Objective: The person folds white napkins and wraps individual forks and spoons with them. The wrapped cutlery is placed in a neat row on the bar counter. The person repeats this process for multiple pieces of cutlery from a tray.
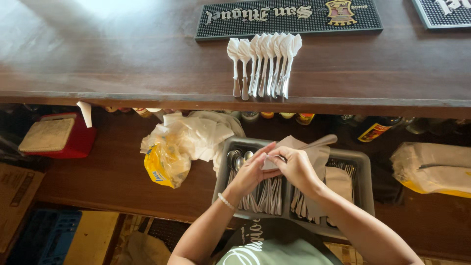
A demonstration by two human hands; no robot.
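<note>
we're pinching a white napkin (308, 153) between our left hand (251, 172) and right hand (297, 168), both clamped on it, wrapping what looks like a utensil handle (321, 142) poking out up-right. right beneath the grip is sitting the grey cutlery tray (365, 172); finished wrapped rolls (264, 64) are lying well above on the counter (122, 59).

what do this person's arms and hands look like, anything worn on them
Both forearms are bare, with no sleeves in view and no gloves. The left hand has a thin bracelet of small white beads around the wrist. The right hand and its wrist show no jewellery or watch. No rings can be made out on either hand.
</note>
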